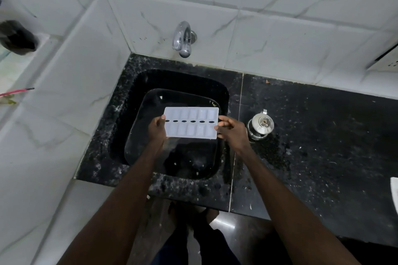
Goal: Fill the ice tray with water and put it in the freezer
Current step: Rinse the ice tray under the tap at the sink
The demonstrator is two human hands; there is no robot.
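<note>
A white ice tray (191, 122) with two rows of compartments and a line of dark oval holes down its middle is held level above the black sink (129, 84). My left hand (157, 128) grips its left short edge, thumb on top. My right hand (231, 130) pinches its right short edge. A chrome tap (182, 38) sticks out of the tiled wall beyond the sink, well behind the tray; no water runs from it. Whether the compartments hold water I cannot tell.
A dark tray or pan (137, 135) lies tilted inside the sink under the ice tray. A small steel lidded vessel (260, 125) stands on the black granite counter (323, 146) just right of my right hand. White marble tiles cover the walls.
</note>
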